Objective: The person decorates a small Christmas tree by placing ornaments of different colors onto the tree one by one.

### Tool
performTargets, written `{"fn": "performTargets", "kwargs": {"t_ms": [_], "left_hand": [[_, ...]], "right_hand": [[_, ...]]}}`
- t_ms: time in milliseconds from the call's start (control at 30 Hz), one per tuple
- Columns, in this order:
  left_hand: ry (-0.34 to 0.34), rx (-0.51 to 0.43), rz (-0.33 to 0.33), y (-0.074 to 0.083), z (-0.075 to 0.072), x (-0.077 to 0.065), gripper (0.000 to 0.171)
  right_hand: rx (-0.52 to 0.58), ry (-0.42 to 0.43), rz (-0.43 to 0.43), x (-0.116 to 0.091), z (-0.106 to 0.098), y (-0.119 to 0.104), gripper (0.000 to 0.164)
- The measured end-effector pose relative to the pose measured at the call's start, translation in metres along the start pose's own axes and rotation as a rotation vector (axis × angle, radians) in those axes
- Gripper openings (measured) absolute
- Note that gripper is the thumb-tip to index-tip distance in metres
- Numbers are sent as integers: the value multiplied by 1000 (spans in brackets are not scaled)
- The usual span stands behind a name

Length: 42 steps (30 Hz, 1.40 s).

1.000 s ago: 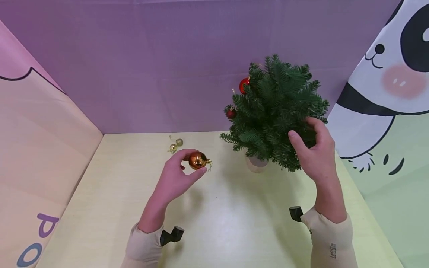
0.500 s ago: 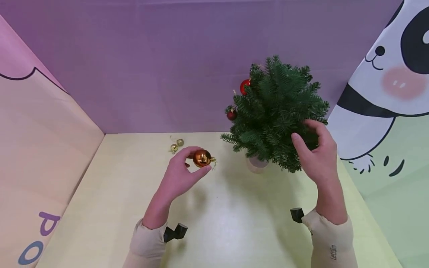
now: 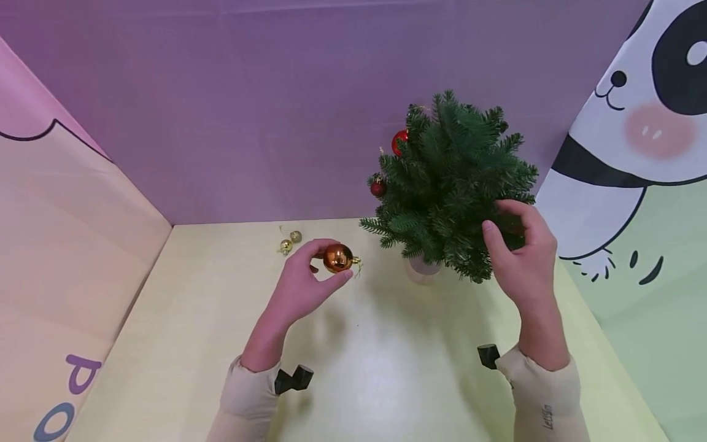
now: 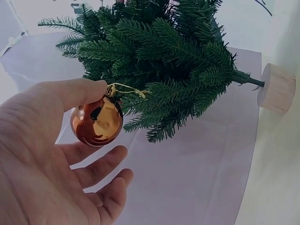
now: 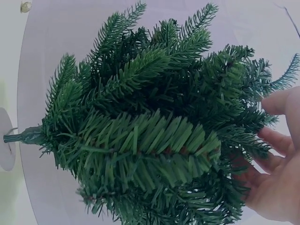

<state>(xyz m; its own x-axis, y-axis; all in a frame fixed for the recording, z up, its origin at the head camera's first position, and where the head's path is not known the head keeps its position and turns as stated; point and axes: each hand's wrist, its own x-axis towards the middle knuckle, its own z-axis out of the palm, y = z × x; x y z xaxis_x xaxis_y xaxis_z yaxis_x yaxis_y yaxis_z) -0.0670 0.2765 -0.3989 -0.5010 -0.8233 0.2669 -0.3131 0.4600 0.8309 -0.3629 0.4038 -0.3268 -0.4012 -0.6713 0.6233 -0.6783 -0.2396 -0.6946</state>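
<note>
We have a pale table (image 3: 160,350) with a bright patch of glare and, behind its far edge, a creased purple cloth (image 3: 265,116). To our right, a green panel (image 3: 652,344) bears a printed panda (image 3: 585,135) with a black nose (image 3: 618,79) and pink cheek (image 3: 660,144). To our left, a pink and peach panel (image 3: 77,239) shows a tilted purple letter (image 3: 83,361) above a blue ring (image 3: 70,412).

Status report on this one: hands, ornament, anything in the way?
Left hand holding copper ball, off the tree. Right hand at the tree, partly hidden by it. No obstacle visible between ball and tree.
</note>
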Motion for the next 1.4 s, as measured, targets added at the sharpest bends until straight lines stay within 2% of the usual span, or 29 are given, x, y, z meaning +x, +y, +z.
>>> {"fn": "performTargets", "kwargs": {"t_ms": [233,500,700,867,933,1033,1167,1267,1400], "left_hand": [[13,-3,-9,7,4,-1,47],[12,-22,22,15,3,4,48],[4,-34,37,18,4,6,47],[-5,-50,52,22,4,9,47],[-5,-54,59,23,3,11,46],[-8,-55,73,26,1,13,46],[-13,-52,80,31,0,17,47],[-8,-43,84,35,-2,19,48],[-5,-42,108,40,-4,22,50]], "right_hand": [[-60,63,-97,0,1,3,31],[-196,285,-237,-14,8,-11,30],[-157,315,-291,-27,19,-22,30],[-99,459,-389,-37,35,-31,20],[-68,490,-444,-41,43,-36,19],[-23,451,-508,-48,54,-42,21],[24,331,-546,-57,67,-44,21],[53,242,-537,-61,73,-39,18],[67,132,-475,-63,78,-30,15]]}}
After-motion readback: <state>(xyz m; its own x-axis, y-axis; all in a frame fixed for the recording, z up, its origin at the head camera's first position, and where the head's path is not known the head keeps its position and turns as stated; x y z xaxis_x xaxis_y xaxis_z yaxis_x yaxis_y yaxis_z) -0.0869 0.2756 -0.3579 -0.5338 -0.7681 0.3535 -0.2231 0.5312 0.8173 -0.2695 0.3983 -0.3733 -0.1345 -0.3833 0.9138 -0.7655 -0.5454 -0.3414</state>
